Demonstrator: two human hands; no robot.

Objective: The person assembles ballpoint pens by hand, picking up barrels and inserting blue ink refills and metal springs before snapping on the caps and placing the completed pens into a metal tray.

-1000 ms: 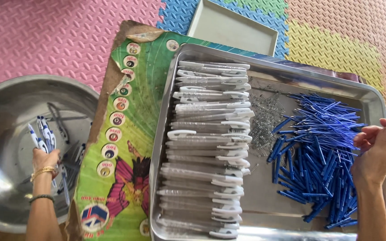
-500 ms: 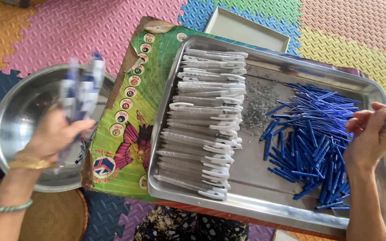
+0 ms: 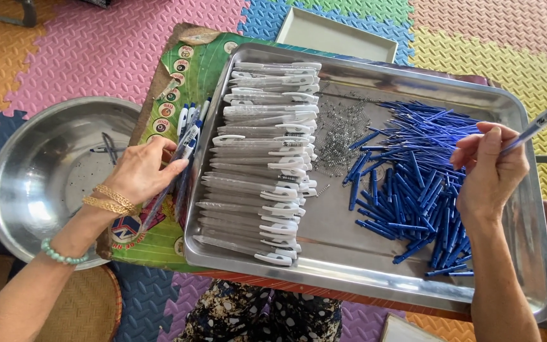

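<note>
- While the left hand (image 3: 139, 172) stays closed around a bunch of finished pens (image 3: 185, 142), it sits just off the left edge of the metal tray (image 3: 349, 253), above a printed green board (image 3: 159, 240).
- Held loosely like that, a pen could slip from the bunch and drop onto the board or the floor mats (image 3: 64, 50).
- Stacked along the tray's left side, the clear pen barrels (image 3: 261, 158) could be knocked askew if the bunch brushes them.
- Over the tray's right side, the right hand (image 3: 490, 168) pinches one clear pen (image 3: 539, 123) between its fingertips, above the heap of blue refills (image 3: 419, 183).
- Mid-tray lie small springs (image 3: 340, 136); a sweeping wrist might scatter them.
- Left of the board sits a steel bowl (image 3: 26, 190).
</note>
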